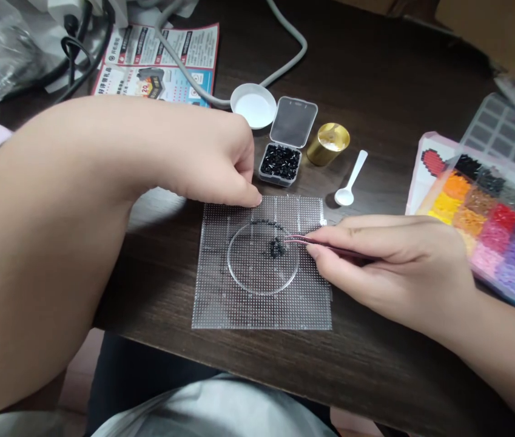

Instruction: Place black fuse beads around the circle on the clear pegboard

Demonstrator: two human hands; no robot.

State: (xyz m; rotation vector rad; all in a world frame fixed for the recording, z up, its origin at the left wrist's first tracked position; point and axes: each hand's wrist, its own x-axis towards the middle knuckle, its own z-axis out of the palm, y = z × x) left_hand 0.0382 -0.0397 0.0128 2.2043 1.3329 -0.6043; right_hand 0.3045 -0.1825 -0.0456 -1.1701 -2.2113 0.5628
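A clear pegboard (212, 303) lies flat on the table, with a round clear dish (234, 280) on it. Inside the dish is a small pile of black beads (277, 247); a curved row of black beads (266, 223) runs near its upper rim. My right hand (393, 261) pinches a pair of dark pink tweezers (300, 240), whose tips are beside the pile. Whether the tips hold a bead is too small to tell. My left hand (216, 152) is closed, its fingers curled under and mostly hidden, with the thumb tip at the pegboard's far edge.
Beyond the pegboard stand an open box of black beads (279, 162), a gold cap (327, 144), a white spoon (350, 182) and a white shallow dish (253, 106). A tray of coloured beads (503, 243) lies right. Cables (293, 54) and a leaflet (152, 60) are at the back.
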